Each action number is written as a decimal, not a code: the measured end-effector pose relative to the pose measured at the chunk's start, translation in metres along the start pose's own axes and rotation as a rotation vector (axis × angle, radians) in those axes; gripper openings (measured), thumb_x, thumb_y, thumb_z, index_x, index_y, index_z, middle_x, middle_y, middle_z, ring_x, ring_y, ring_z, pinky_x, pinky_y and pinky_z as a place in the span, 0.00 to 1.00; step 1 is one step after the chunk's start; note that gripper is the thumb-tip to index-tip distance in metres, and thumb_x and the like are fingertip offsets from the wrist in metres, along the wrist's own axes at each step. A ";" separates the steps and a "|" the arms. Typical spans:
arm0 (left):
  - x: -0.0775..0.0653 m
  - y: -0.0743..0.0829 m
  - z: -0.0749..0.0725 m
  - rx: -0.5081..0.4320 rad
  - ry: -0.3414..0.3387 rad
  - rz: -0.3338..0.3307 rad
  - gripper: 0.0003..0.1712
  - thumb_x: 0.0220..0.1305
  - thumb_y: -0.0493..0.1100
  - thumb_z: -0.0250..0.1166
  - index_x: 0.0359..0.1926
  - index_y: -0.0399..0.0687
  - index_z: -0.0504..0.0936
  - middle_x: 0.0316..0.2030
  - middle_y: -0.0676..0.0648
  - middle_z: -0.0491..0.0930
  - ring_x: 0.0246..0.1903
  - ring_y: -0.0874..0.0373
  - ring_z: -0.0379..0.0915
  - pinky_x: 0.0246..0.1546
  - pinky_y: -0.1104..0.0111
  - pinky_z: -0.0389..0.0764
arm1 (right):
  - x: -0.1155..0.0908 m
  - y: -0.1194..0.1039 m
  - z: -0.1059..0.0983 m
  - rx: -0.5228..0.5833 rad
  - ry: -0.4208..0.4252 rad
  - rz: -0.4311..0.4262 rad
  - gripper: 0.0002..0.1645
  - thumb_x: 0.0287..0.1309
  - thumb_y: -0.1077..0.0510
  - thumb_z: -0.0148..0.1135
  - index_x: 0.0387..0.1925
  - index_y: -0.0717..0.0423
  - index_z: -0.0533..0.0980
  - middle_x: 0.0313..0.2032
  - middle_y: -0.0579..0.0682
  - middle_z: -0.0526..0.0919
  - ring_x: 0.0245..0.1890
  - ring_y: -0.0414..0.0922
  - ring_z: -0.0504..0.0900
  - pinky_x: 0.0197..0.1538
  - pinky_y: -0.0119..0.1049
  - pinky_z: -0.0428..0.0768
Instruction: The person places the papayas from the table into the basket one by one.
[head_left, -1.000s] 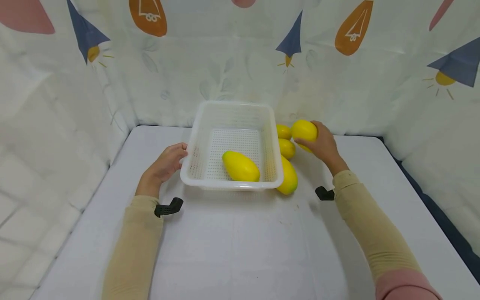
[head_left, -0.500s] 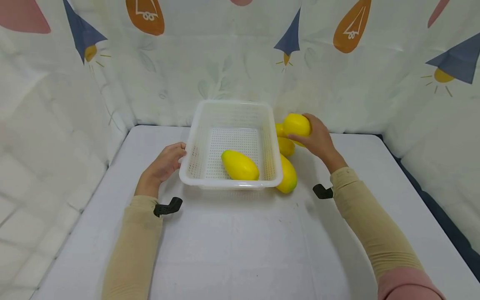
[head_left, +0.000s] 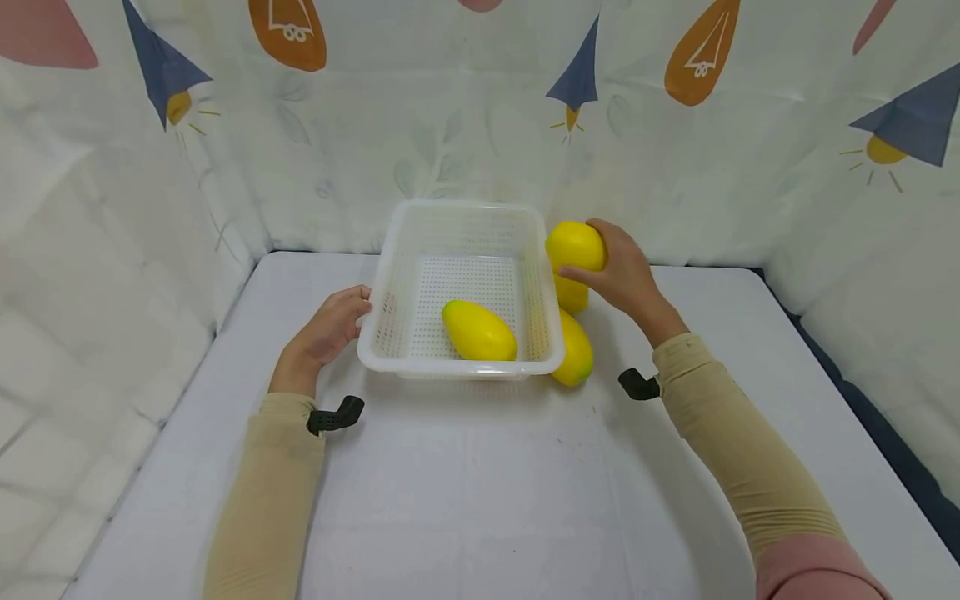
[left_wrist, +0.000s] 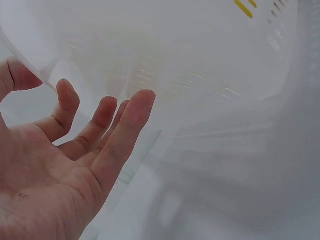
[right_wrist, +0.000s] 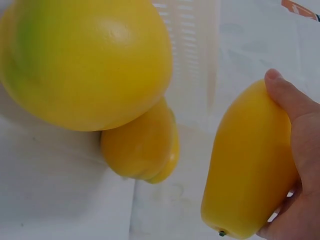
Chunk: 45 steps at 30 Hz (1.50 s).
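Note:
In the head view a white perforated plastic basket [head_left: 457,366] stands at the back of the table with one yellow mango [head_left: 480,332] lying in it. My left hand [head_left: 330,333] holds its left rim; in the left wrist view the thumb and index finger [left_wrist: 68,102] are at the rim and the other fingers spread below. My right hand [head_left: 626,271] grips another mango [head_left: 576,246], just right of the basket's back right side. The right wrist view shows this mango [right_wrist: 250,165] tilted, thumb on its upper end, a small dark stem tip at the bottom.
More mangoes lie along the basket's right side: one with a green end [head_left: 574,350] at the front, another [head_left: 572,294] behind it, partly covered by the held one. A patterned cloth wall [head_left: 480,125] rises behind the white table [head_left: 480,483].
My right hand has moved left and slightly back with the mango, toward the basket's right rim, now covering the rearmost mango. The left hand and basket have stayed in place.

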<state>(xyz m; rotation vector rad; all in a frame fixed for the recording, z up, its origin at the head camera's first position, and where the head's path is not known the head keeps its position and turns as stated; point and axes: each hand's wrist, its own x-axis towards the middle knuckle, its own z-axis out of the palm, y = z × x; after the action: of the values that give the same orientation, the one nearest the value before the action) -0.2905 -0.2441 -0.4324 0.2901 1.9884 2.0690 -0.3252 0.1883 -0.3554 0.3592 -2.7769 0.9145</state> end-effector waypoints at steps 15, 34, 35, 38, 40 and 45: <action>0.000 -0.002 -0.003 -0.018 -0.015 0.008 0.11 0.71 0.37 0.45 0.36 0.49 0.74 0.41 0.55 0.77 0.45 0.64 0.72 0.39 0.67 0.78 | -0.002 -0.008 0.002 -0.019 -0.019 -0.043 0.56 0.45 0.31 0.69 0.70 0.50 0.58 0.67 0.53 0.66 0.60 0.54 0.68 0.60 0.53 0.70; -0.003 -0.001 -0.004 -0.006 -0.037 -0.003 0.09 0.72 0.38 0.45 0.38 0.49 0.72 0.42 0.54 0.74 0.45 0.63 0.71 0.41 0.66 0.78 | -0.001 -0.037 0.007 -0.012 -0.043 -0.071 0.54 0.47 0.31 0.67 0.71 0.47 0.58 0.66 0.52 0.66 0.57 0.52 0.69 0.58 0.52 0.74; -0.002 -0.002 -0.003 -0.008 -0.036 -0.001 0.09 0.72 0.39 0.46 0.38 0.49 0.72 0.42 0.54 0.74 0.44 0.63 0.72 0.41 0.66 0.79 | -0.001 -0.038 0.008 -0.008 -0.044 -0.075 0.54 0.48 0.31 0.67 0.71 0.47 0.58 0.66 0.52 0.67 0.56 0.52 0.69 0.57 0.52 0.74; -0.002 -0.003 -0.002 -0.027 -0.029 0.000 0.09 0.72 0.38 0.46 0.37 0.48 0.73 0.40 0.54 0.75 0.40 0.63 0.74 0.39 0.67 0.79 | -0.001 -0.040 0.010 -0.010 -0.038 -0.091 0.53 0.49 0.32 0.67 0.71 0.48 0.57 0.66 0.53 0.67 0.55 0.52 0.70 0.56 0.52 0.74; -0.002 -0.003 -0.002 -0.035 -0.030 -0.003 0.09 0.72 0.37 0.46 0.37 0.48 0.73 0.40 0.54 0.75 0.40 0.64 0.74 0.38 0.67 0.80 | -0.001 -0.041 0.012 -0.011 -0.033 -0.098 0.53 0.50 0.33 0.67 0.71 0.49 0.57 0.66 0.53 0.67 0.55 0.52 0.70 0.57 0.52 0.74; -0.004 -0.003 -0.003 -0.047 -0.027 -0.009 0.09 0.71 0.37 0.45 0.37 0.49 0.72 0.41 0.54 0.75 0.43 0.64 0.72 0.39 0.68 0.79 | 0.001 -0.044 0.015 -0.006 -0.046 -0.081 0.52 0.54 0.33 0.63 0.72 0.47 0.53 0.66 0.54 0.66 0.54 0.52 0.69 0.57 0.51 0.73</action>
<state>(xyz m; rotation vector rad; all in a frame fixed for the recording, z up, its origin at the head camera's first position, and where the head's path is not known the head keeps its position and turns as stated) -0.2876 -0.2484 -0.4356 0.2969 1.9193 2.0919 -0.3151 0.1452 -0.3427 0.4939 -2.7833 0.8894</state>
